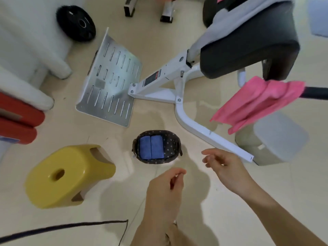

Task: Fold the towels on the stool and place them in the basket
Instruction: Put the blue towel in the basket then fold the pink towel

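A small dark patterned basket [173,144] stands on the floor in the middle of the view. Two folded blue towels [151,147] lie side by side in its left part. A yellow plastic stool [65,176] with a hole in its seat stands to the left, with nothing on top. My left hand [165,190] hovers just below the basket, fingers loosely curled and holding nothing. My right hand [223,166] is to the right of the basket, fingers spread, empty. A pink towel [257,102] hangs over a black bar at the right.
A white exercise-machine frame [195,121] with a slotted metal footplate [110,82] and a grey seat [248,50] fills the middle and upper right. A black weight plate [76,23] lies upper left. A lidded bin [271,139] stands right. A dark cable [62,227] crosses the floor lower left.
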